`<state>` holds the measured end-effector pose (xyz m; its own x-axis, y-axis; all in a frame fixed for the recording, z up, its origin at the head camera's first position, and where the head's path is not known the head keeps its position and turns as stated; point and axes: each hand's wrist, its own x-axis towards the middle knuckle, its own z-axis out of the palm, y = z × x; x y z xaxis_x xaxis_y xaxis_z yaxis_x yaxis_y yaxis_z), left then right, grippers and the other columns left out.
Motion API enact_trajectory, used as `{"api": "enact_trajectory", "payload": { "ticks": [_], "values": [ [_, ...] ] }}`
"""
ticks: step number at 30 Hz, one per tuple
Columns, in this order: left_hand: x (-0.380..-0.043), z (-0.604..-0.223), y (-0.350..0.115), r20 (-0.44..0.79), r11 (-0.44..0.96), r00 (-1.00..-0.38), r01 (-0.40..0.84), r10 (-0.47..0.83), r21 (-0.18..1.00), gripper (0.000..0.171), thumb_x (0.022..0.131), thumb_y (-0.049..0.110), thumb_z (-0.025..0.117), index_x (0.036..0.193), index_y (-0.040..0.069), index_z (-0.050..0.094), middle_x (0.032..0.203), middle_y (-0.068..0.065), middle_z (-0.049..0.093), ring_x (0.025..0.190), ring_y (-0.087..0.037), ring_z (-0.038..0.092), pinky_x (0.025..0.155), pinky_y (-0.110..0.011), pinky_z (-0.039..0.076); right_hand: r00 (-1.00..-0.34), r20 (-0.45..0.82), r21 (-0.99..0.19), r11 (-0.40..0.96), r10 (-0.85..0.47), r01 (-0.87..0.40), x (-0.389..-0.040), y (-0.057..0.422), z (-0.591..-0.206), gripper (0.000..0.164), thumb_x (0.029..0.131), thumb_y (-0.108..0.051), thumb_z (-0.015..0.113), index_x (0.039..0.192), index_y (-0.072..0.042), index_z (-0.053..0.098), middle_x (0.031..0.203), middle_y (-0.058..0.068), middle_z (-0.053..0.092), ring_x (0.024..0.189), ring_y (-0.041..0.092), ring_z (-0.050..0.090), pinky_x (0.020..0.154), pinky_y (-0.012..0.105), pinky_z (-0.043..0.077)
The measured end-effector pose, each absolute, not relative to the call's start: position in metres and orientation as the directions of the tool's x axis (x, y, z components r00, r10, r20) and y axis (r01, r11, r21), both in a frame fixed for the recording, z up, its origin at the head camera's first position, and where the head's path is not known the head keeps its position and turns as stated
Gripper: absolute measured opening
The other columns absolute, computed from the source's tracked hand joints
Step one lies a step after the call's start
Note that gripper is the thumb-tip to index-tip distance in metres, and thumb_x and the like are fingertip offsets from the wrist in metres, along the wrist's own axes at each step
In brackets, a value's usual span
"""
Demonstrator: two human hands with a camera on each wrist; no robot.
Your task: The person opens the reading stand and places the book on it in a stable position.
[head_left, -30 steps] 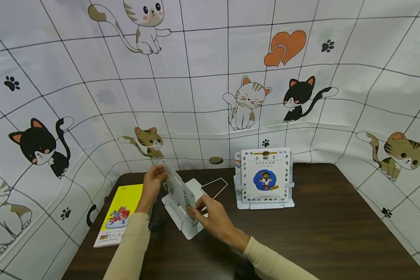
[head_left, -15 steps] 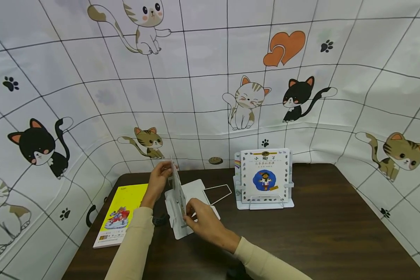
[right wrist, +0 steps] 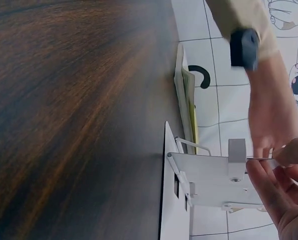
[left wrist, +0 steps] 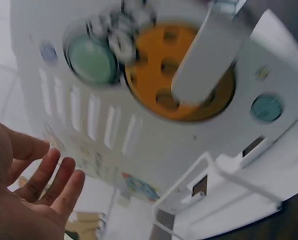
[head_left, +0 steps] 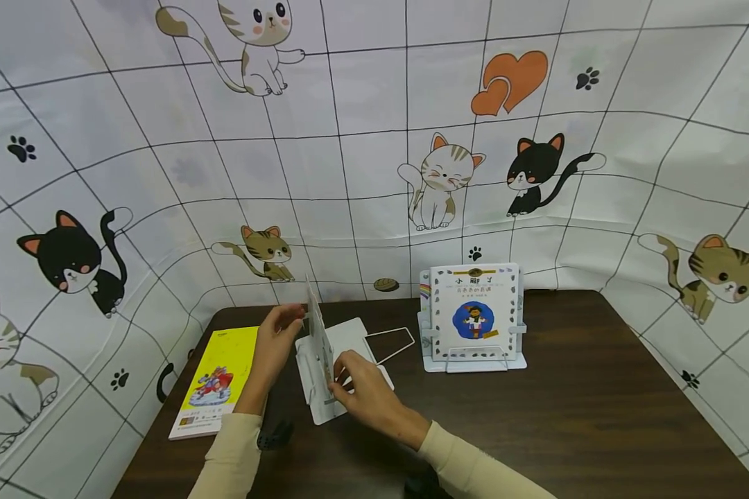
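Observation:
A white book stand stands partly unfolded on the dark table, its printed panel raised nearly edge-on to the head view. In the left wrist view the panel shows slots, an orange disc, a white clip and a wire prop. My left hand is beside the panel's far upper edge, its fingers loosely bent with nothing gripped. My right hand pinches the panel's near edge. In the right wrist view, its thumb and fingers meet on a thin plate past the clip.
A yellow-covered book lies at the table's left. To the right, a second stand holds an upright picture book. A wire loop sticks out behind the unfolded stand. Cat-printed cloth hangs behind the table.
The panel has swung from a slant toward upright, and the stand has turned slightly. My left hand has come off the panel's far edge and shifted a little left; my right hand keeps its pinch.

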<state>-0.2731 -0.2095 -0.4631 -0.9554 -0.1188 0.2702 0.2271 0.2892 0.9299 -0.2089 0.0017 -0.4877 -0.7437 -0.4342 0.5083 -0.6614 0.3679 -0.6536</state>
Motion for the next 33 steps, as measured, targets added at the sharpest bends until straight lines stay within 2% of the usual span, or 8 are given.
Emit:
{"api": "enact_trajectory", "payload": {
  "ticks": [4,7,12,15,21,25,29,33],
  "values": [
    [-0.244,-0.454,-0.204,0.296,0.324,-0.955,0.273,-0.025,0.906,0.035,0.107,0.007,0.063,0.141,0.0,0.06,0.14,-0.023,0.064,0.132,-0.033,0.062,0.101,-0.004,0.044,-0.749,0.499,-0.673,0.35,-0.436,-0.651,-0.21,0.002,-0.488,0.024,0.091,0.004,0.078,0.095,-0.005,0.057,0.097,0.009,0.065,0.087,0.021,0.076,0.074,0.031,0.065],
    [-0.227,-0.451,-0.2,0.313,0.343,-0.947,0.32,0.077,0.883,0.04,0.106,0.007,0.065,0.144,0.0,0.057,0.143,-0.023,0.061,0.135,-0.039,0.059,0.104,-0.01,0.047,-0.748,0.495,-0.681,0.337,-0.443,-0.65,-0.211,0.002,-0.488,0.023,0.092,0.003,0.079,0.097,-0.005,0.058,0.098,0.009,0.065,0.088,0.022,0.076,0.075,0.03,0.065],
    [-0.208,-0.448,-0.187,0.287,0.362,-0.945,0.325,0.155,0.874,0.063,0.098,0.013,0.077,0.154,0.007,0.048,0.154,-0.019,0.048,0.142,-0.043,0.051,0.109,-0.044,0.056,-0.753,0.483,-0.693,0.33,-0.447,-0.641,-0.213,0.001,-0.49,0.02,0.095,-0.002,0.078,0.103,-0.006,0.06,0.101,0.008,0.066,0.092,0.019,0.073,0.078,0.024,0.063],
    [-0.201,-0.449,-0.177,0.261,0.391,-0.958,0.286,0.115,0.875,0.075,0.093,0.017,0.084,0.156,0.009,0.044,0.156,-0.018,0.043,0.146,-0.042,0.047,0.107,-0.055,0.056,-0.763,0.469,-0.706,0.33,-0.446,-0.626,-0.213,0.001,-0.491,0.02,0.096,-0.004,0.078,0.108,-0.007,0.062,0.103,0.006,0.067,0.093,0.018,0.072,0.079,0.024,0.063],
    [-0.198,-0.453,-0.17,0.279,0.394,-0.96,0.261,0.012,0.881,0.07,0.091,0.013,0.085,0.151,0.005,0.05,0.146,-0.019,0.049,0.142,-0.041,0.051,0.103,-0.049,0.058,-0.772,0.435,-0.736,0.312,-0.463,-0.601,-0.214,0.003,-0.488,0.02,0.097,-0.006,0.078,0.113,-0.007,0.066,0.107,0.009,0.071,0.096,0.023,0.074,0.082,0.026,0.063],
    [-0.201,-0.456,-0.174,0.308,0.383,-0.951,0.284,0.0,0.879,0.065,0.09,0.005,0.084,0.149,0.006,0.055,0.14,-0.016,0.053,0.13,-0.036,0.059,0.099,-0.045,0.06,-0.777,0.41,-0.748,0.313,-0.477,-0.586,-0.219,0.007,-0.484,0.02,0.098,-0.005,0.077,0.116,-0.006,0.069,0.113,0.01,0.073,0.099,0.028,0.076,0.085,0.031,0.064],
    [-0.203,-0.458,-0.176,0.323,0.369,-0.946,0.298,-0.004,0.88,0.062,0.089,-0.002,0.083,0.146,0.004,0.06,0.136,-0.015,0.057,0.117,-0.033,0.065,0.095,-0.038,0.063,-0.795,0.395,-0.754,0.332,-0.461,-0.567,-0.234,0.014,-0.479,0.016,0.1,-0.009,0.074,0.116,-0.008,0.07,0.114,0.008,0.074,0.101,0.026,0.076,0.087,0.029,0.063],
    [-0.203,-0.457,-0.178,0.319,0.385,-0.948,0.292,-0.009,0.876,0.057,0.09,-0.001,0.082,0.143,0.004,0.063,0.135,-0.014,0.059,0.115,-0.031,0.066,0.095,-0.035,0.063,-0.826,0.396,-0.773,0.34,-0.402,-0.536,-0.258,0.023,-0.472,0.012,0.102,-0.011,0.073,0.113,-0.007,0.071,0.11,0.008,0.076,0.096,0.025,0.077,0.082,0.028,0.062]
  ]
}}
